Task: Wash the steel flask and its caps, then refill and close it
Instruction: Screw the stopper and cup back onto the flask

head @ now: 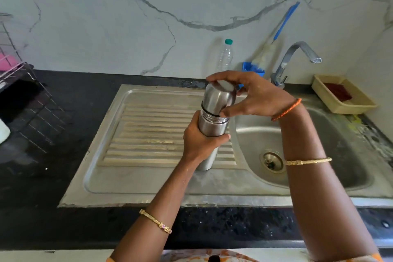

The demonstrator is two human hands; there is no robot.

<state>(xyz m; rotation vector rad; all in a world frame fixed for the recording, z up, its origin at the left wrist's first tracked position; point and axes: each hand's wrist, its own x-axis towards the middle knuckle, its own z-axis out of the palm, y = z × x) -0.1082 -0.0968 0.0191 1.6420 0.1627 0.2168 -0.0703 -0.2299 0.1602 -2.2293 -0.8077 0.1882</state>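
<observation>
Head view shows no readable writing or brand. A plain, shiny steel flask (212, 125) stands upright on the sink's ribbed drainboard (148, 134). Left hand (200, 142) wraps its body; right hand (255, 95) fingers pinch the domed steel cap (219, 100) on its top.

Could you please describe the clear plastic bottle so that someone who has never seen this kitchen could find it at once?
Start at the steel sink set in the black counter and look to the marble wall behind it. The bottle stands upright against that wall, left of the tap and the blue brush. It alone is see-through, with a green cap.
</observation>
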